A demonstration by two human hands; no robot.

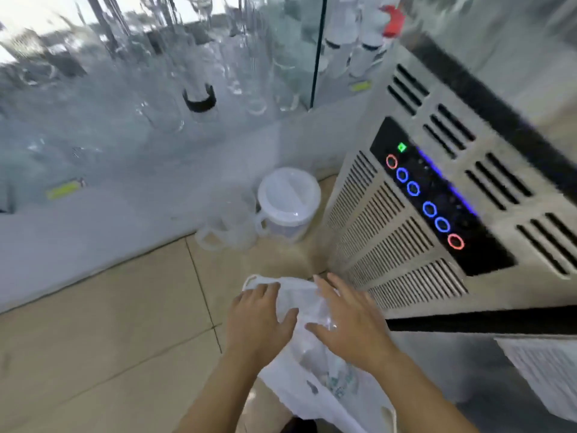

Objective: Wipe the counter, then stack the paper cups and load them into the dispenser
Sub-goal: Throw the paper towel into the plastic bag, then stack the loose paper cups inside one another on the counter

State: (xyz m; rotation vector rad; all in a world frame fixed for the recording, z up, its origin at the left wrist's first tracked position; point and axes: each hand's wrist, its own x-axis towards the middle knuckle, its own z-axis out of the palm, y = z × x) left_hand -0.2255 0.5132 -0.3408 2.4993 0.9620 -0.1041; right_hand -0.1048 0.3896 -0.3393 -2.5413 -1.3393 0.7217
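A white plastic bag [307, 389] lies on the beige tiled counter [103, 323] near the bottom centre, with pale cup-like shapes showing faintly through it. My left hand [259, 317] rests flat on the bag's upper left part, fingers spread. My right hand [346, 320] lies on the bag's right side, fingers apart, pressing the plastic. Neither hand closes around anything. The view is blurred.
A steel machine [437, 214] with vents and lit blue and red buttons stands at the right, close to my right hand. A lidded white pitcher [288, 204] and a clear jug [231, 223] stand behind the bag. A glass partition [156, 89] with glassware runs along the back.
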